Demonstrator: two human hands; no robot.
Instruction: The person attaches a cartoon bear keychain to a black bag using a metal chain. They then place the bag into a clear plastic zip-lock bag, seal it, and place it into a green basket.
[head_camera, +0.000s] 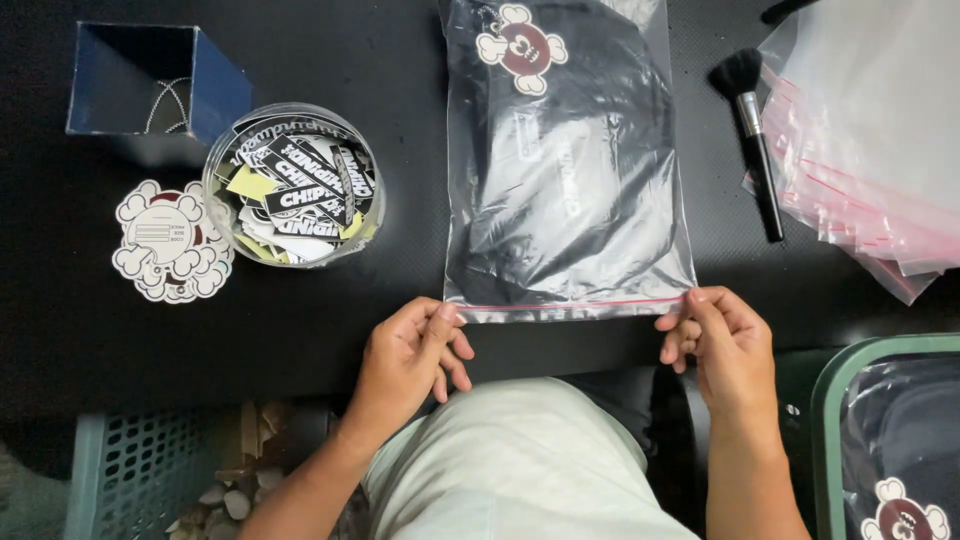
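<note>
**Both hands pinch the near edge of a bagged dark garment**

We see the left hand (408, 352) grasping the near left corner of a clear zip bag (565, 160), thumb and fingers closed on the sealed strip. The right hand (722, 345) pinches the opposite near corner in the same way, so the bag's red-lined closure runs straight between the two hands. The bag lies flat on the black table (60, 330), stretching away from the hands, and holds a folded black garment (560, 190). A cartoon sticker (521, 45) sits on the bag at its far end, well away from both hands.

Beyond the left hand and out to its left stands a round clear tub (293, 185) filled with black-and-white stickers. Just left of the tub lies a flat cloud-shaped card (168, 240), and farther off an open blue box (155, 80).

Beyond the right hand, a black makeup-style brush (755, 140) lies on the table, with a stack of empty clear bags (870, 150) edged in red to its right. Near the right hand's outer side, a green-rimmed bin (830, 400) holds another bagged garment. Below the left hand, we make out a pale blue crate (130, 470).
</note>
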